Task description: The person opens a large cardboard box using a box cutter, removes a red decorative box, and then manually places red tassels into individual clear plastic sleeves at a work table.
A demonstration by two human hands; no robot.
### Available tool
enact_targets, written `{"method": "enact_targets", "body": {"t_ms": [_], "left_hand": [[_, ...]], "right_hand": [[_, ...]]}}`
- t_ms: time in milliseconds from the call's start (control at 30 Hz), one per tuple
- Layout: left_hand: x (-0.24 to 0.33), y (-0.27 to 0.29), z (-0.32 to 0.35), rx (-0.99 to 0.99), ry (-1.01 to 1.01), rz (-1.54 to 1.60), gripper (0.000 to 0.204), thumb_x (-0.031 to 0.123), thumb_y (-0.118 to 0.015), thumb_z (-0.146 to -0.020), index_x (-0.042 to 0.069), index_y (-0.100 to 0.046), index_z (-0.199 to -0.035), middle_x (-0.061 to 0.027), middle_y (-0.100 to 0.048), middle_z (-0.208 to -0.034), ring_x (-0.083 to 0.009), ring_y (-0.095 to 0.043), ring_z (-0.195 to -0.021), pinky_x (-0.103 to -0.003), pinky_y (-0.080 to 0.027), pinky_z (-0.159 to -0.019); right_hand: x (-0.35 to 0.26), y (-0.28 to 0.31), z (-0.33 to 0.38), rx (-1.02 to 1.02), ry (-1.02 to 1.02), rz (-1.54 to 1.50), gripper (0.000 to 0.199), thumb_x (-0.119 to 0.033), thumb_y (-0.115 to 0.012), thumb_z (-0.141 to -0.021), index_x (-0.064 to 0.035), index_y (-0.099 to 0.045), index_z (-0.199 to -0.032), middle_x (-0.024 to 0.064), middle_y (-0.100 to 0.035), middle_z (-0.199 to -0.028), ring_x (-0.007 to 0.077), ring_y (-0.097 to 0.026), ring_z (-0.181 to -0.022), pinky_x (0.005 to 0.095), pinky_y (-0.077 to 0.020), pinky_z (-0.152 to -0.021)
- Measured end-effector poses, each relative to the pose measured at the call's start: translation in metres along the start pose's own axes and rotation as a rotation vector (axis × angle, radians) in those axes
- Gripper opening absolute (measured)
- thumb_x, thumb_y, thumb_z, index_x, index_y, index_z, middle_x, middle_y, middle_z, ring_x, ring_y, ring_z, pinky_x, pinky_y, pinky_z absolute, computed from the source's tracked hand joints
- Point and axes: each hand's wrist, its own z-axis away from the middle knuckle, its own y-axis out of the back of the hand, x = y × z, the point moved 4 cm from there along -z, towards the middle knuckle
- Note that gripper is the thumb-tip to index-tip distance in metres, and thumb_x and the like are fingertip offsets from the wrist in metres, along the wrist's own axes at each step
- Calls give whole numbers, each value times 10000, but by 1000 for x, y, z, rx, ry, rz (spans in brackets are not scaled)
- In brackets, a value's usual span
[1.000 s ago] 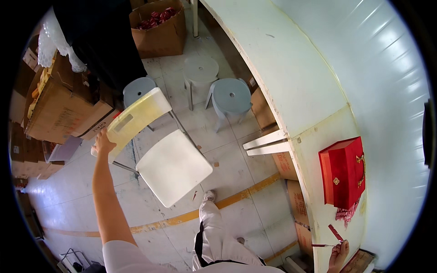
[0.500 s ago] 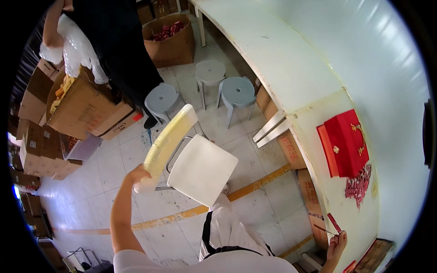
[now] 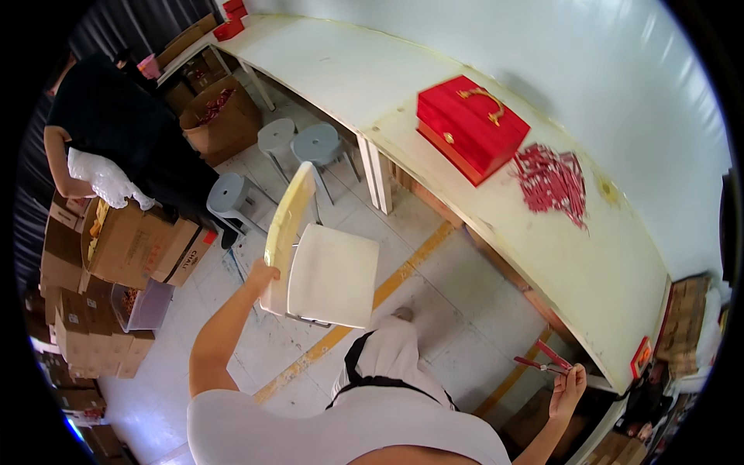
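White chair (image 3: 333, 275) left of centre, its yellowed backrest (image 3: 289, 217) clasped by left hand (image 3: 265, 274), red strips (image 3: 553, 355) pinched in right hand (image 3: 569, 385) at lower right, red case (image 3: 469, 132) on worktop (image 3: 589, 279) seen higher in frame than before

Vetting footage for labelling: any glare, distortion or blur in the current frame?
Head view: corners black; the long white table bows; pale glare streaks the wall at upper right; the floor shines at lower left; red strips in the right hand show small, fine detail unreadable.
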Motion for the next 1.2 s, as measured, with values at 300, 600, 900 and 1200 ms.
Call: {"method": "enact_targets", "body": {"t_ms": [300,600,900,1200], "left_hand": [[9,-117,56,-43,79,365,420,-76,-515,-504,-24,-548,-920,-128,-569,-790,-248,-562,-667,-364,-481,-594],[11,-221,130,24,272,786,483,-108,-486,-540,-26,-486,-1016,-146,-560,-849,-290,-581,-725,-436,-516,-645],[-44,-324,268,208,366,942,452,-150,-468,-575,-47,-471,-1015,-181,-556,-886,-326,-589,-790,-462,-515,-698],[-139,-408,409,185,474,923,513,-138,-576,-567,-24,-477,-1057,-140,-559,-928,-270,-565,-862,-415,-485,-736]], "right_hand": [[-24,52,-96,-141,-82,-37,68,-79,-466,-893,-57,-419,-849,-4,-454,-679,28,-294,-477,181,-290,-481],[-96,46,-243,-206,-101,72,92,-86,-485,-884,-58,-423,-822,-24,-392,-641,35,-283,-498,194,-282,-504],[-114,31,-325,-585,-227,96,86,-82,-456,-894,-55,-412,-824,-41,-314,-600,42,-257,-512,203,-246,-496],[-91,7,-336,-776,-328,259,81,-85,-484,-870,-82,-425,-814,-36,-415,-715,45,-342,-587,197,-298,-551]]}}
